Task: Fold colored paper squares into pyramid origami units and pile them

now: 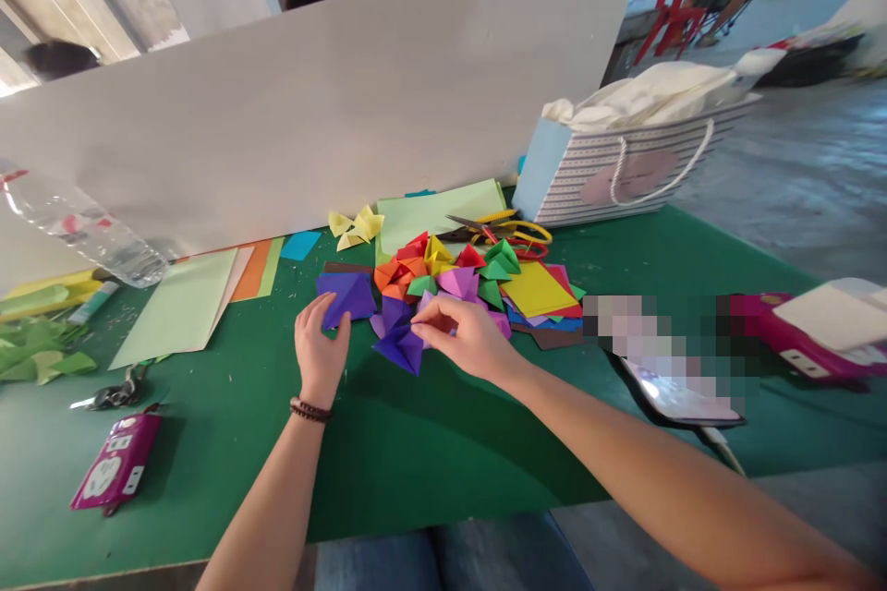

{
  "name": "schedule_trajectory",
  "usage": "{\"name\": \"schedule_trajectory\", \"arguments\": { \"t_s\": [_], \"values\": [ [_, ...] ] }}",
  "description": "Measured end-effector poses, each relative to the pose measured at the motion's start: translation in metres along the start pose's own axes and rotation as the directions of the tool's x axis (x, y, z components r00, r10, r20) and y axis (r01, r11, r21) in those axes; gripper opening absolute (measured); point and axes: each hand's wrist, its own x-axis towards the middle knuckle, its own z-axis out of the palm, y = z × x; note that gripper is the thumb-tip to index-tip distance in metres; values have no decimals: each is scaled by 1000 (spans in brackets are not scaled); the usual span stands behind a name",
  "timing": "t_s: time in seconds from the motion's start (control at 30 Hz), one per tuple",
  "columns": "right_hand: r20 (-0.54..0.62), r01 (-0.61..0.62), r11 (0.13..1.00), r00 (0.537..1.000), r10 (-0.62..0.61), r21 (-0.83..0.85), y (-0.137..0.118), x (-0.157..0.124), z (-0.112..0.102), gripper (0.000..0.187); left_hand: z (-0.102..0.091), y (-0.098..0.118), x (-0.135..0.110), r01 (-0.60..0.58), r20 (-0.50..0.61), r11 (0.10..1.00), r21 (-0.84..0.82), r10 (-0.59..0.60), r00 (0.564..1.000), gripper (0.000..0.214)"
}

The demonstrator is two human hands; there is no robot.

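Note:
Between the thumb and fingers of my right hand (461, 332) is the edge of a dark purple folded paper piece (402, 351), held at the front of a colourful heap. My left hand (321, 342) is at the near side of a purple paper sheet (350, 294), fingertips at its edge and thumb apart from the fingers. Behind my right hand, the heap has orange folded pieces (396, 273), green folded pieces (500, 263) and lilac folded pieces (458, 282). A yellow paper square (540, 288) tops a stack to the right.
Scissors (513, 231) lie behind the heap, before a striped paper bag (624, 162). At right are a phone (675, 379) with a cable and a magenta tissue pack (810, 342). Leftward lie pale green sheets (176, 309), a plastic bottle (90, 226), keys (117, 391) and another magenta pack (119, 462).

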Motion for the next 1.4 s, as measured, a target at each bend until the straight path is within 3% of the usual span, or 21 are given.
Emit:
{"name": "schedule_trajectory", "arguments": {
  "t_s": [0.07,0.13,0.2,0.27,0.37,0.47,0.6,0.73,0.9,1.0,1.2,1.4],
  "values": [
    [-17,-87,991,996,89,106,1,3,-1,19,-6,12,-10,-58,-35,997,-53,56,998,31],
    [-5,-154,971,987,158,184,3,5,-2,22,-8,24,-22,-125,19,940,-317,139,990,35],
    [7,-168,967,985,170,189,4,5,-1,22,-6,35,-33,-15,199,813,-582,160,967,47],
    [9,-145,980,989,145,137,3,3,0,19,-2,45,-40,159,351,727,-668,120,928,54],
    [10,-84,996,996,84,32,1,-2,4,14,4,53,-43,309,458,738,-600,0,889,39],
    [21,-43,998,999,44,-52,-1,-5,6,11,8,54,-42,340,445,786,-516,-93,891,21],
    [81,-29,994,996,37,-103,-2,-5,6,7,8,51,-40,347,440,817,-461,-129,889,15],
    [114,-53,994,991,64,-101,0,-3,0,10,6,51,-40,330,450,841,-429,-118,885,11],
    [152,-118,991,980,125,-56,5,-3,-4,19,3,57,-41,163,347,892,-422,-7,938,9],
    [168,-144,988,974,150,-48,4,-3,-4,16,1,56,-41,121,331,879,-461,44,943,7],
    [202,-87,994,974,100,-71,-3,-2,-7,9,0,50,-39,204,406,812,-546,44,913,7],
    [193,39,985,981,-5,-171,-5,-4,-6,10,1,49,-39,252,444,809,-531,13,896,10]
  ]
}}
